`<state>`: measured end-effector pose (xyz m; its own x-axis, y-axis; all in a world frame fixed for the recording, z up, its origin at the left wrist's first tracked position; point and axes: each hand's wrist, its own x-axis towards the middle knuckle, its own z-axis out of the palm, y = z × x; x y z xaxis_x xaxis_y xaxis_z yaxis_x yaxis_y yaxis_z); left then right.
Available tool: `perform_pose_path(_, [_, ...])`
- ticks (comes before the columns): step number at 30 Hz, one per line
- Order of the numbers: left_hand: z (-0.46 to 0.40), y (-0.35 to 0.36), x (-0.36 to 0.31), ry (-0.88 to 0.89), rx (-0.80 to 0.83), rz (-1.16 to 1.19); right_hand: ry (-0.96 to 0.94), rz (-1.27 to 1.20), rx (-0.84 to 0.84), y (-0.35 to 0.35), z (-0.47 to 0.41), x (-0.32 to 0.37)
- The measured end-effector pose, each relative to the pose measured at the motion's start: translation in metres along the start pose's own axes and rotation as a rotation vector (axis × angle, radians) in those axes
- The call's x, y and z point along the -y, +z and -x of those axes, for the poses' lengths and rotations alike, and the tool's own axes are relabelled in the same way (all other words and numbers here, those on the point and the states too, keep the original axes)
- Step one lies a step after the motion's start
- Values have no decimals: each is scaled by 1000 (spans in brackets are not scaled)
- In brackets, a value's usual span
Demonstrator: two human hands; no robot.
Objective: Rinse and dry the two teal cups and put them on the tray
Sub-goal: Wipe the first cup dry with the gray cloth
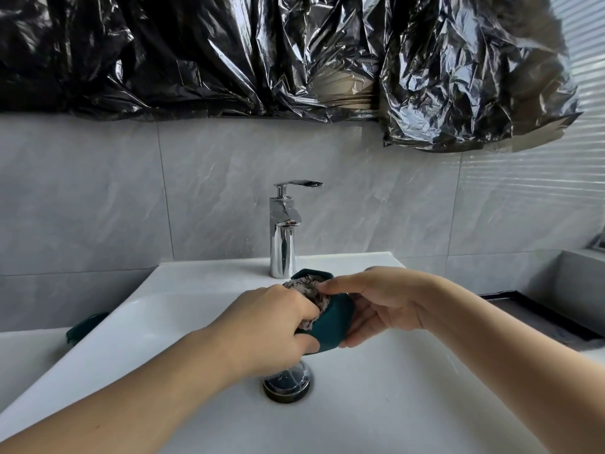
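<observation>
**Teal cup held over the basin with a cloth stuffed inside**

Nearest the camera, two bare forearms reach in from the lower corners over the white sink. Its chrome drain stopper sits in the bottom of the basin, partly hidden behind the left wrist.

Above the drain, both hands meet on a teal cup, which is tipped on its side in the air over the basin, its mouth facing away toward the tap. The left hand has its fingers curled, pinching a fuzzy grey-brown cloth against the cup's near side. The cloth fills the cup's mouth and spills over the rim. The right hand cradles the cup from the right, fingers curled beneath it and the forefinger stretched across the top, its tip touching the cloth.

At the left, a second teal object peeks out from behind the sink's raised edge on the bench; most of it is hidden, so whether it is the other cup cannot be told.

Just behind the cup stands the chrome faucet, its lever turned to the right. Beyond it rises a grey marbled tile wall, and crinkled black plastic sheeting hangs across the top.
</observation>
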<state>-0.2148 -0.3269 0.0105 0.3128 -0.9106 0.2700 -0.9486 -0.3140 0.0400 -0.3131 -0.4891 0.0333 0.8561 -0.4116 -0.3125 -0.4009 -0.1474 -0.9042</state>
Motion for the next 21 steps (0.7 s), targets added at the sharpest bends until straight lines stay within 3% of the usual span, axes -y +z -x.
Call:
perform_pose_path(7, [-1,-13,7,140,-78,-165,12,-24,26,-13,4,2])
perform_pose_path(16, [2,-6,-3,-58,-79,104,-84,-17,73,5,2,0])
perform_pose_path(21, [2,-7,6,-101,-100,136,-164,165,129,-9,-1,-8])
